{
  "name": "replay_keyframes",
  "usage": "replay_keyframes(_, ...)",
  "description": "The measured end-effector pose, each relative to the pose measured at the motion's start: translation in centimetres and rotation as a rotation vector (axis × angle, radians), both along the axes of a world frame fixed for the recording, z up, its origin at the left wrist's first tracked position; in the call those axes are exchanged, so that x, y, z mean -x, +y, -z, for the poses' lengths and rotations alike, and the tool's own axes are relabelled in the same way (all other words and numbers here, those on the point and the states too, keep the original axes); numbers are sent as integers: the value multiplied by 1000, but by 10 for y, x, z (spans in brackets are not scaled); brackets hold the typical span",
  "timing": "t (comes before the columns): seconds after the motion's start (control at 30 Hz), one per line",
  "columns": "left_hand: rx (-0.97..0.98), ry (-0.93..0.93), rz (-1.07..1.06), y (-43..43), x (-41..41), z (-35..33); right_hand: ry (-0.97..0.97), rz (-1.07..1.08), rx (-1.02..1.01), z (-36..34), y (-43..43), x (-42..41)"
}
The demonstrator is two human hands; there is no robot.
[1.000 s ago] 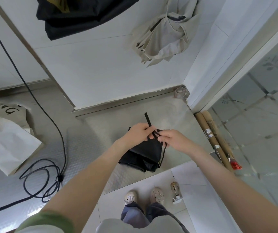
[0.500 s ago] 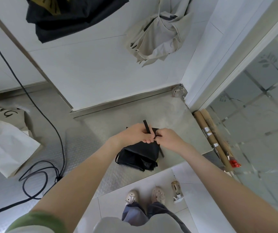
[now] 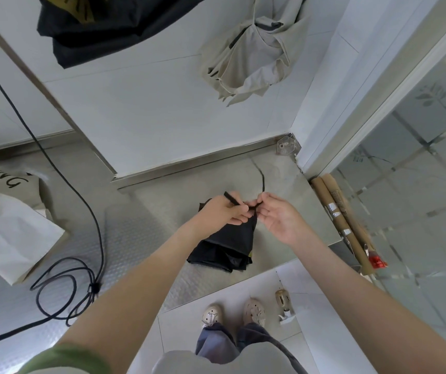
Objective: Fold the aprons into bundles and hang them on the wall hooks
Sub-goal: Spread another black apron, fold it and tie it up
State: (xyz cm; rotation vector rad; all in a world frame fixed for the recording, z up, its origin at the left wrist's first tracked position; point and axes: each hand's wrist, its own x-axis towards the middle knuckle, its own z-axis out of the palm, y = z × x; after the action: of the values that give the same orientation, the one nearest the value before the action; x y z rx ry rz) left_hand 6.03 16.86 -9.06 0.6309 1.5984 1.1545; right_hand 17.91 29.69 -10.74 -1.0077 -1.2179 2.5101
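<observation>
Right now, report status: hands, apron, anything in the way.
Left hand grips strap end, right hand pinches second strap. Black apron bundled on counter, not yet hung. Cable coiled off left, clear.

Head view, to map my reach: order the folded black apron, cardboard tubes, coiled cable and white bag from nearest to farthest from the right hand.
1. Folded black apron, just left of the right hand.
2. Cardboard tubes, to its right.
3. Coiled cable, left on the metal surface.
4. White bag, far left.
</observation>
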Motion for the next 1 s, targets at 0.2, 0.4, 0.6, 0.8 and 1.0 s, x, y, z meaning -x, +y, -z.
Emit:
replay_keyframes(0.2,175,186,-150,-11,-2,28,69,187,162,17,2,-13)
replay_keyframes(0.4,473,328,-218,-33,12,55,-39,128,72,39,15,-32)
replay_keyframes(0.6,578,430,-238,-47,15,69,-122,63,-39,58,16,-35)
replay_keyframes(0.8,569,356,-305,-65,22,75,-253,64,-151,58,20,-41)
replay_keyframes(1.0,529,278,-362,-66,24,70,-555,12,-364,64,21,-37)
